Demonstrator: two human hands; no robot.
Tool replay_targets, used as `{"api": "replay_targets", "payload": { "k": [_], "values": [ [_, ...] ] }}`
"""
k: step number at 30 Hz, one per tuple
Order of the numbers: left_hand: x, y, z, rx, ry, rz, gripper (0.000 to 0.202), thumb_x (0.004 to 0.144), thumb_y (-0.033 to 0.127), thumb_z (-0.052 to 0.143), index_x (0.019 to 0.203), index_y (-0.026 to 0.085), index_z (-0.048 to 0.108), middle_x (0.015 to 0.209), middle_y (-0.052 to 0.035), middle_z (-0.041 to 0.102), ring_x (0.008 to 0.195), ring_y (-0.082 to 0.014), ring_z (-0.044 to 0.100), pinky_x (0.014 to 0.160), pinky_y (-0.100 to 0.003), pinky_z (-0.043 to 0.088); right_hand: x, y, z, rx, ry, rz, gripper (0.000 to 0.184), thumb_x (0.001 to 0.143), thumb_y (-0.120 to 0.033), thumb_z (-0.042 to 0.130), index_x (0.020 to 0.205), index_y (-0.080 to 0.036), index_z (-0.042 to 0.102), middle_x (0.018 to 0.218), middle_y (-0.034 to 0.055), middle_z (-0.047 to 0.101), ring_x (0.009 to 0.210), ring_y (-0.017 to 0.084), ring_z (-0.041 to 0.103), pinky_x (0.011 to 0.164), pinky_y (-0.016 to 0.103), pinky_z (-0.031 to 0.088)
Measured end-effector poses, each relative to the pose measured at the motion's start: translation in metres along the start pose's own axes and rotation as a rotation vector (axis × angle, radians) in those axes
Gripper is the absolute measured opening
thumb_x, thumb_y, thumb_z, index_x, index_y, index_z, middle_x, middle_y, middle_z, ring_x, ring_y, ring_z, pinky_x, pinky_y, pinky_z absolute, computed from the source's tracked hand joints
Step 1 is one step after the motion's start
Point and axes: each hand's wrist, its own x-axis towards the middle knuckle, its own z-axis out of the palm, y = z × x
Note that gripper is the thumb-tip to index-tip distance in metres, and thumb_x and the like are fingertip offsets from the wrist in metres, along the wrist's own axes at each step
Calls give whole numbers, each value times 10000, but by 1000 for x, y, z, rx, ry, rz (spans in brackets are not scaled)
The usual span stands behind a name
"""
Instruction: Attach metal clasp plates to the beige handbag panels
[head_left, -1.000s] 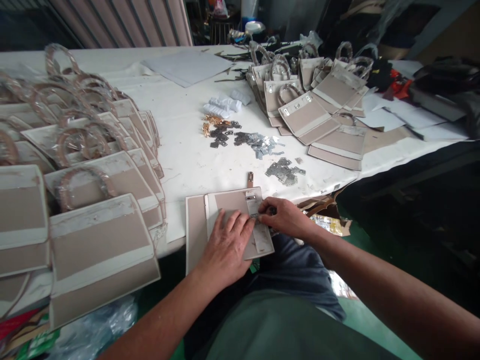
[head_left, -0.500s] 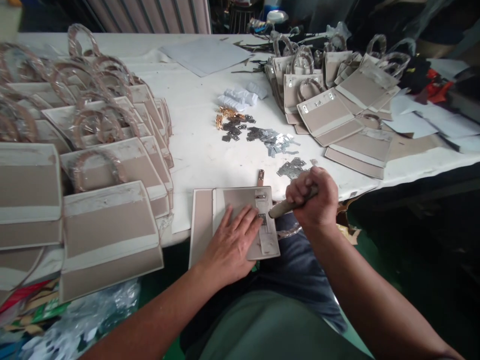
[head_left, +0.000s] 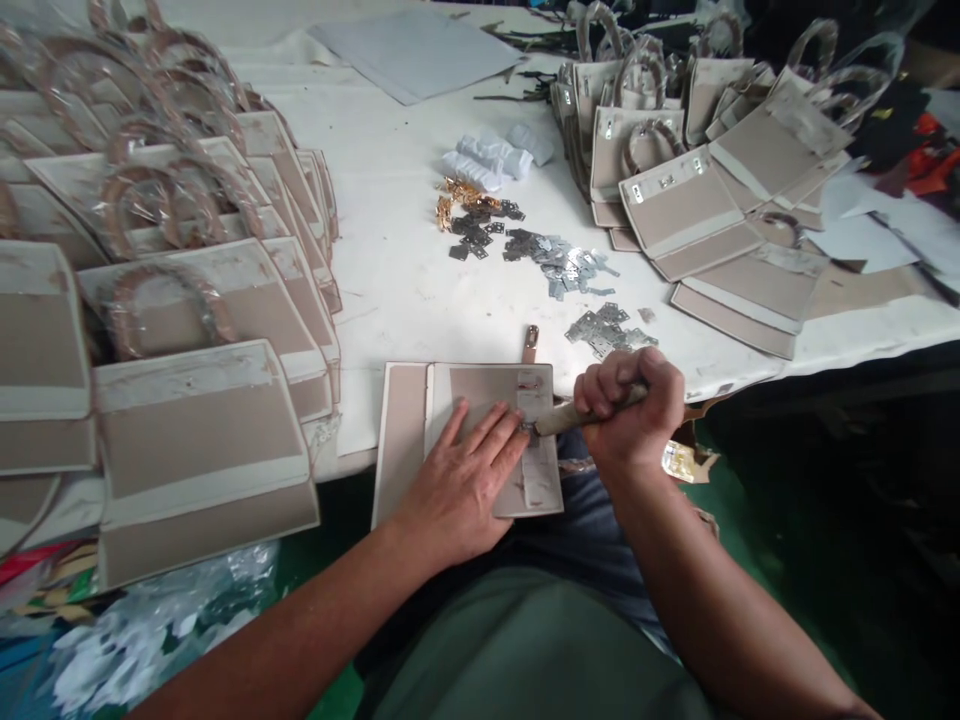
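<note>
A beige bag panel (head_left: 480, 385) with pale edges lies at the table's front edge, partly over my lap. My left hand (head_left: 469, 480) rests flat on it, fingers stretched out, fingertips beside a small metal plate (head_left: 531, 430) on the pale strip. Closed in a fist, my right hand (head_left: 634, 405) grips a thick greyish-brown rod-like tool (head_left: 559, 417). The tool's near end points down-left and meets the plate, as far as I can see; its exact kind is unclear. A brown tab with metal fitting (head_left: 532, 342) sticks out beyond the panel's far edge.
Stacked beige bag panels with plastic-wrapped handles (head_left: 202, 430) fill the left side. More bag panels (head_left: 686, 215) stand at the right. Between them on the white table (head_left: 390, 260) lie grey metal plates (head_left: 600, 328), dark plates (head_left: 472, 235) and gold fittings (head_left: 457, 200).
The tool in my right hand has moved down-left, its end now over the metal plate. My left hand stays flat on the panel. The view has tipped downward slightly.
</note>
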Motion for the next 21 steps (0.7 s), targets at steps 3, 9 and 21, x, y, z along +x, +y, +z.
{"api": "replay_targets", "payload": {
  "k": [3, 9, 21],
  "values": [
    [-1, 0, 0, -31, -2, -6, 744, 936, 493, 657, 1581, 156, 502, 1702, -124, 429, 1604, -344, 332, 1368, -590, 82, -17, 0, 6, -196, -172, -116, 401, 950, -446, 673, 650, -254, 488, 533, -55, 419, 419, 117, 389, 436, 293, 364],
    [-6, 3, 1, -13, 42, -15, 771, 902, 393, 681, 1594, 148, 446, 1693, -124, 444, 1620, -292, 306, 1376, -544, 70, -32, -5, 10, -502, -558, -180, 425, 1007, -455, 659, 657, -231, 569, 597, -1, 567, 566, 153, 520, 584, 323, 437],
    [-12, 11, 1, 22, 89, -107, 671, 919, 458, 671, 1513, 166, 561, 1638, -130, 514, 1589, -345, 340, 1358, -603, 103, -30, -29, 24, -281, -327, -213, 461, 962, -492, 695, 611, -249, 519, 505, -37, 460, 429, 124, 419, 445, 298, 347]
  ]
}}
